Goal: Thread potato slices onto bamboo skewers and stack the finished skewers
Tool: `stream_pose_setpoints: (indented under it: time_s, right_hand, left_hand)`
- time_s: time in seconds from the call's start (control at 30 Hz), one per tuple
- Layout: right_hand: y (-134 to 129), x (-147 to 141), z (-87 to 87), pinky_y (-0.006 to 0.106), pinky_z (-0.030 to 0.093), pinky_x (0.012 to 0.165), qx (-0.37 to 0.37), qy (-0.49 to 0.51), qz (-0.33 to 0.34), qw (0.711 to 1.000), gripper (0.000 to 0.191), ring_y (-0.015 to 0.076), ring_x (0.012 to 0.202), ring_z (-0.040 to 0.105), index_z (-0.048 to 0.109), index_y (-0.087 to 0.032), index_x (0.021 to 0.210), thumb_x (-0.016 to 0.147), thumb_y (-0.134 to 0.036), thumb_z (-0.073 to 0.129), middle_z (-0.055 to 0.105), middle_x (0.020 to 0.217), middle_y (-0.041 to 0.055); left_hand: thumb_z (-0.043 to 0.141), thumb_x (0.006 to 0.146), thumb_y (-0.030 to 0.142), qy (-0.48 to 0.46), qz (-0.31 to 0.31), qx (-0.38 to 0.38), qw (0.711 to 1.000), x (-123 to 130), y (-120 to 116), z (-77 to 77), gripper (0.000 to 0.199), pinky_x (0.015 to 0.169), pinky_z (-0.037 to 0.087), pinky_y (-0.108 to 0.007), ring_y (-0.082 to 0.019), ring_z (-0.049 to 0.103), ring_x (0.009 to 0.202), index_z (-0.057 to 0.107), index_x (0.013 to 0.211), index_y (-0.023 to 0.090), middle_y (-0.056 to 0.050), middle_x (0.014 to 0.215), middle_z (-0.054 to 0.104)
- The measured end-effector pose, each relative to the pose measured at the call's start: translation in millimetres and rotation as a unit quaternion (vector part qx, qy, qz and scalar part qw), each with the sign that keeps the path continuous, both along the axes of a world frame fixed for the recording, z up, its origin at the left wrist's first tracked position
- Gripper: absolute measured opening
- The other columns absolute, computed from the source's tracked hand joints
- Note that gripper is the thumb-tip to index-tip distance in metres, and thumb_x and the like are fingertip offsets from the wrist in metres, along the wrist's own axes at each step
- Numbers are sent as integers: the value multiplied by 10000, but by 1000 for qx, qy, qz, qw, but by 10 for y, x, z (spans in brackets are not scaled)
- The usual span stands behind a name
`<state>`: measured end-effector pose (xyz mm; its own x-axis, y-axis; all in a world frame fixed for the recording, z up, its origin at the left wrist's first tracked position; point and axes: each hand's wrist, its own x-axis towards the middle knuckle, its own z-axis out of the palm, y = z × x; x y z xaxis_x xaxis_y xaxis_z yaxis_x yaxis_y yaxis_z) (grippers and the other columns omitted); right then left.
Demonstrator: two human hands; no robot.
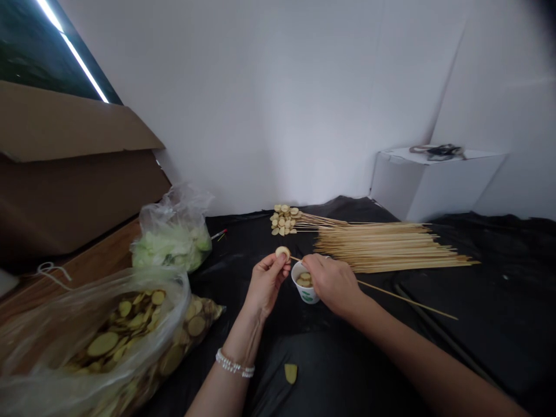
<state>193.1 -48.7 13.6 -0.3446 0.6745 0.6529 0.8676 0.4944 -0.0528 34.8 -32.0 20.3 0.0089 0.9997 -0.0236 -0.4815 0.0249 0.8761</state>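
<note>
Left-hand fingers [278, 267] pinch a round potato slice [282, 252] against the tip of a slanting bamboo skewer [403, 299] gripped in the right hand [332, 284].

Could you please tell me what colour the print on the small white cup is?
It's green on the white cup, shown best in the head view.

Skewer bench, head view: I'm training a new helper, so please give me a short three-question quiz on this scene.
1. What is the left hand pinching?
2. True or false: the paper cup has slices in it.
3. What does the right hand hold: A, a bamboo skewer; B, the cup; or C, a plastic bag?

Key: 1. A pale round slice. 2. True. 3. A.
</note>
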Motion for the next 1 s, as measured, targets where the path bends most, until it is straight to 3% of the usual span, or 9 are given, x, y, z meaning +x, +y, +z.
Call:
stream_pose_setpoints:
  time_s: [0.13,0.3,0.47,0.7,1.0]
  right_hand:
    - [-10,-7,19,280,221,544,17,-9,7,1000,234,136,643,516,595,-192,828,951,-232,400,587,705,-2]
    - [10,5,41,268,266,602,62,3,16,998,234,142,694,499,616,-178,877,949,-244,403,585,757,19]
    - [40,11,6,266,283,639,94,7,24,995,240,148,689,478,611,-173,787,918,-162,410,556,740,28]
    - [17,8,-40,284,241,568,61,-7,9,998,184,141,613,463,598,-187,809,901,-158,440,546,681,0]
    - [38,13,-10,279,285,650,87,13,44,995,214,160,701,480,595,-177,752,857,-90,430,557,702,20]
  left_hand:
    - [786,641,286,-18,12,-12,1000,5,-2,5,286,549,467,-135,-51,569,596,720,859,113,-20,696,640]
    - [801,617,261,-34,52,-4,998,-60,30,19,251,537,462,-123,-44,567,587,713,795,106,-12,694,638]
    - [806,609,239,-53,61,-12,997,-101,51,22,250,541,472,-123,-42,565,576,717,794,96,-19,690,645]
    - [805,609,219,-59,54,-19,997,-77,41,26,233,528,475,-118,-43,566,565,719,782,89,-22,677,647]
    - [809,602,225,-53,47,-29,997,-56,55,-11,239,515,469,-115,-40,561,557,719,775,86,-37,688,660]
